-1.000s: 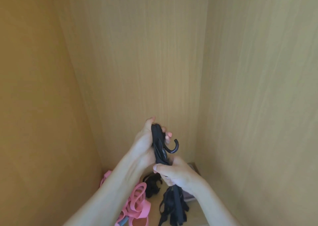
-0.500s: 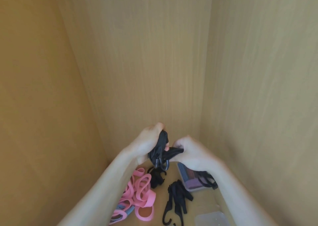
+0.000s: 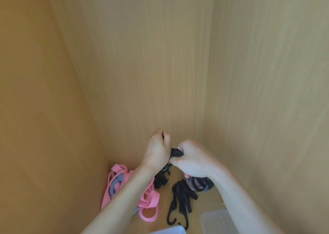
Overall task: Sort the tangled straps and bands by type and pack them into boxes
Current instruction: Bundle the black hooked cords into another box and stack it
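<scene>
Both my hands hold one bunched black strap [image 3: 175, 153] in the air, close to the back wall. My left hand [image 3: 157, 149] grips its upper end in a fist. My right hand [image 3: 193, 158] pinches the bunched part next to it. A hook of this strap hangs below my hands. On the wooden shelf lie a heap of pink bands [image 3: 150, 198] with grey bands [image 3: 116, 183] among them, a black strap with hooks [image 3: 180, 200], another black strap bundle [image 3: 161, 179], and dark bands [image 3: 202, 184] at the right.
Wooden walls close in at the left, back and right. A clear plastic box [image 3: 218, 220] stands at the front right, and the rim of a second clear box [image 3: 171, 231] shows at the bottom edge.
My hands came down and closer together; the right hand moved from under the strap to beside the left. The view tilted down, showing more of the shelf and the boxes.
</scene>
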The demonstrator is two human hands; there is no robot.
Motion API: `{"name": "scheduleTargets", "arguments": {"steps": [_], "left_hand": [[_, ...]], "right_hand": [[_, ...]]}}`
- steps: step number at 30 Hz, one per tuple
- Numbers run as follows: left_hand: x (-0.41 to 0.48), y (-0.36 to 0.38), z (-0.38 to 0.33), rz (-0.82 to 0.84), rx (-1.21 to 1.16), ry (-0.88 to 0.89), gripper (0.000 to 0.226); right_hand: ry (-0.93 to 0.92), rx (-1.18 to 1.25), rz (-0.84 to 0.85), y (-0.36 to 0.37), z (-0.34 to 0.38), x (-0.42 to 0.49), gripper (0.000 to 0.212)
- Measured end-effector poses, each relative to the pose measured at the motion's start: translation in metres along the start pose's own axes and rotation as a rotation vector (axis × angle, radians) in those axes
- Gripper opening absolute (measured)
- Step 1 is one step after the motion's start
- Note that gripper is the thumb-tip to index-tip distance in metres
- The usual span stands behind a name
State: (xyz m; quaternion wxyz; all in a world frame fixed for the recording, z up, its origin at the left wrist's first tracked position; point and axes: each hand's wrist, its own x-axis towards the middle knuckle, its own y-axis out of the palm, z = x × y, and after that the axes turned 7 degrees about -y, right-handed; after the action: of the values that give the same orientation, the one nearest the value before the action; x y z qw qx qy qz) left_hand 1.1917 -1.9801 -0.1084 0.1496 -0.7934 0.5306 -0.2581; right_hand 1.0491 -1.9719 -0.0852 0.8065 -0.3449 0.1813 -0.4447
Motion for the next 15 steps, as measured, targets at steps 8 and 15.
{"name": "scheduleTargets", "arguments": {"steps": [8,15], "left_hand": [[0.011,0.003,0.004,-0.297,-0.483,-0.336,0.03],[0.011,0.001,0.008,-0.176,-0.85,-0.686,0.036]], "right_hand": [[-0.136,0.213,-0.094,0.056,0.021,-0.025,0.016],[-0.157,-0.356,-0.157,0.092,0.007,-0.033,0.037]]}}
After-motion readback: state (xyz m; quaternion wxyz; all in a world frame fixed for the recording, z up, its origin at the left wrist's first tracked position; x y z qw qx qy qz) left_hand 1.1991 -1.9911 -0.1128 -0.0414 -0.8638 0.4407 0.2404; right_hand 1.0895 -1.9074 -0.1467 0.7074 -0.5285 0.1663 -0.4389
